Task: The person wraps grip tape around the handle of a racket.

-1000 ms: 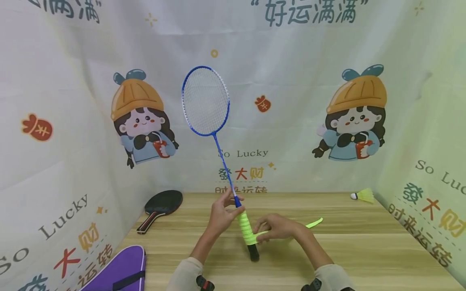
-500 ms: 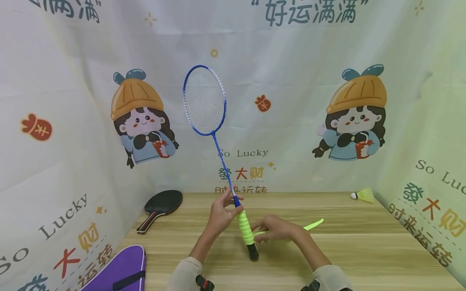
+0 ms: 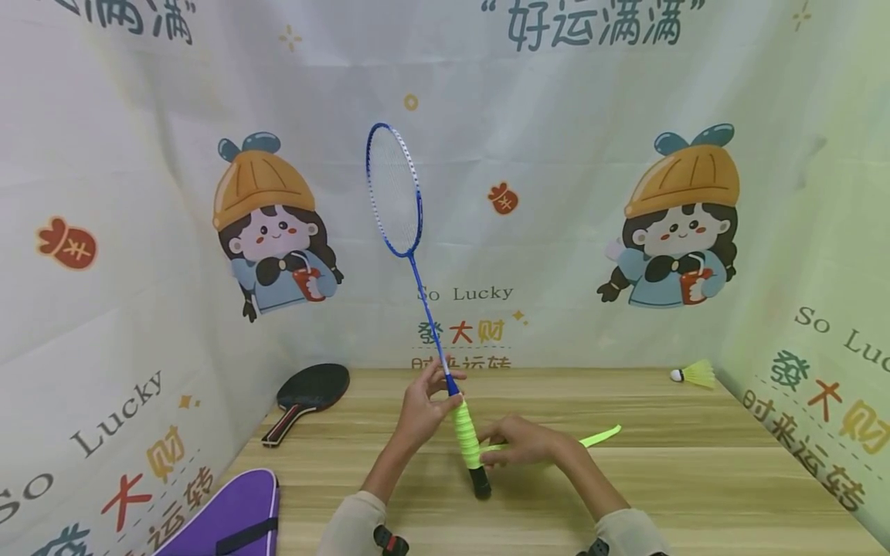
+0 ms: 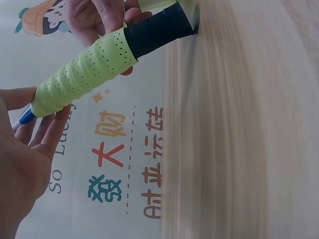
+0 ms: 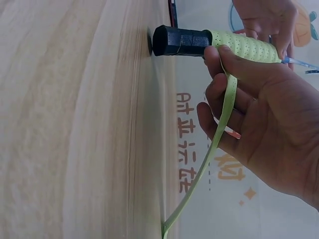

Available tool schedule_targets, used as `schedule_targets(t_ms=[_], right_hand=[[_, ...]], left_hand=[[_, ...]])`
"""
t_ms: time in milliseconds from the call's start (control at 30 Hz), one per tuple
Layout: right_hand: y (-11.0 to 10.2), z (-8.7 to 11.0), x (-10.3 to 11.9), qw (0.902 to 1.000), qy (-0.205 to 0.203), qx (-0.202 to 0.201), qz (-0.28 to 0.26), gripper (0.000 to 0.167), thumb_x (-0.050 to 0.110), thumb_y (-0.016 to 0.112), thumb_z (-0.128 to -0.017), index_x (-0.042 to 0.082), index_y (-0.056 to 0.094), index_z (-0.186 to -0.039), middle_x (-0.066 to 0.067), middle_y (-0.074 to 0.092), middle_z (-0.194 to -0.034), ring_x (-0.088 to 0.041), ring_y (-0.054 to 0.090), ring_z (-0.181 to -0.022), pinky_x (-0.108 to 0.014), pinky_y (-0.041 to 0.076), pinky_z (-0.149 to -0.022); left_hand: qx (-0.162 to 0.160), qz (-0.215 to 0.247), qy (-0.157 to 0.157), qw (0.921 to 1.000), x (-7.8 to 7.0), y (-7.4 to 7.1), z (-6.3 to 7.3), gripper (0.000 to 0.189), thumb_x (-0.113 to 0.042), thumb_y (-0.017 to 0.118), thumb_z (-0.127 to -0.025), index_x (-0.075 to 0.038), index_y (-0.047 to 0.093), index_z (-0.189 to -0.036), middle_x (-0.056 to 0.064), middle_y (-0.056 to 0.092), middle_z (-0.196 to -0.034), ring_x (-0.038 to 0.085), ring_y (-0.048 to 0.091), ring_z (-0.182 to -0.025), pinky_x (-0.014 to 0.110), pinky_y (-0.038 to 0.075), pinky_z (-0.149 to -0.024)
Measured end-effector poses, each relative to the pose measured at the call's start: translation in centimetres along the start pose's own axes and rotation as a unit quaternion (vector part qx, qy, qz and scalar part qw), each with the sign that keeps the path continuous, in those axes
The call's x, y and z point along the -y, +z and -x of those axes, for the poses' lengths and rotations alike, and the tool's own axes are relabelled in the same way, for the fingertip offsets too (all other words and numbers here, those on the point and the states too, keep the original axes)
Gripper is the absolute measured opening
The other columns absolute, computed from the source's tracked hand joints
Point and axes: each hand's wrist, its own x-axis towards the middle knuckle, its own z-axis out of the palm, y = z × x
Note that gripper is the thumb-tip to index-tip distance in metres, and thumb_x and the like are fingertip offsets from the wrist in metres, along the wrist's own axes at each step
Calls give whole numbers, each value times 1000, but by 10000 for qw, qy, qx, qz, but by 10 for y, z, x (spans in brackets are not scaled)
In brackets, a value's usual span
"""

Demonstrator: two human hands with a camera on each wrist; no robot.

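Observation:
A blue and white badminton racket stands tilted with its head up and its butt low over the table. My left hand pinches it at the blue cone above the handle. Perforated neon-yellow grip tape is wound in overlapping turns over most of the handle; the black butt end shows bare. My right hand pinches the tape right beside the handle, between thumb and forefinger in the right wrist view. From there the loose tape tail runs past the palm down to the table.
A black table tennis bat lies at the back left of the wooden table. The purple racket cover is at the front left. A yellow shuttlecock lies at the back right. Printed cloth walls enclose the table.
The racket has turned about its shaft, so its head now looks narrower. My right hand stays by the handle with the tape, while the left keeps its place on the cone.

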Motion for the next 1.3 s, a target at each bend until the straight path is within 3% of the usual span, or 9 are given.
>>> schedule_targets(t_ms=[100,267,467,600,833,1033,1300], right_hand=[[3,3,-1,10000,11,-24,-56,29,10,69,-100,-2,66,-125,-12,78,-89,-31,75,-84,-23,58,-72],[6,8,-2,9996,235,-111,-146,25,12,70,-100,-1,63,-120,-13,77,-86,-31,75,-84,-24,57,-74],[7,11,-6,9989,357,-272,-141,22,18,73,-99,5,59,-109,-12,75,-82,-30,74,-79,-25,54,-66],[10,12,-10,9982,471,-379,-10,25,24,77,-96,10,58,-104,-2,72,-80,-21,71,-74,-23,51,-63],[16,13,-15,9963,546,-540,384,32,35,82,-91,15,58,-92,8,66,-75,-15,68,-66,-22,48,-57],[10,16,-13,9944,609,-602,627,32,38,83,-90,16,60,-89,10,63,-74,-4,56,-61,-21,42,-55],[-13,8,-10,9994,310,-171,-24,15,18,76,-97,5,70,-100,3,74,-84,-32,74,-81,-27,56,-65]], left_hand=[[-52,51,-94,9999,1,3,2,71,13,71,-88,-5,45,-151,19,71,-127,38,66,-114,50,56,-94],[-135,-15,-217,9997,2,7,6,54,13,70,-88,-6,52,-137,16,72,-127,37,62,-109,27,55,-77],[-89,-56,95,9999,-16,11,12,50,21,65,-85,4,52,-130,27,69,-123,48,63,-104,21,55,-75],[-20,-97,229,9997,-23,12,18,46,18,66,-87,6,51,-130,29,69,-121,43,65,-103,24,57,-76],[8,-241,44,9997,13,18,15,56,5,76,-91,1,49,-140,24,70,-121,45,62,-105,21,56,-74],[140,-123,145,9997,16,21,11,59,1,77,-92,-2,48,-143,20,72,-120,46,64,-105,24,60,-73],[52,-182,169,9997,7,7,-3,60,1,76,-92,-4,51,-147,22,71,-121,39,69,-104,25,60,-77]])
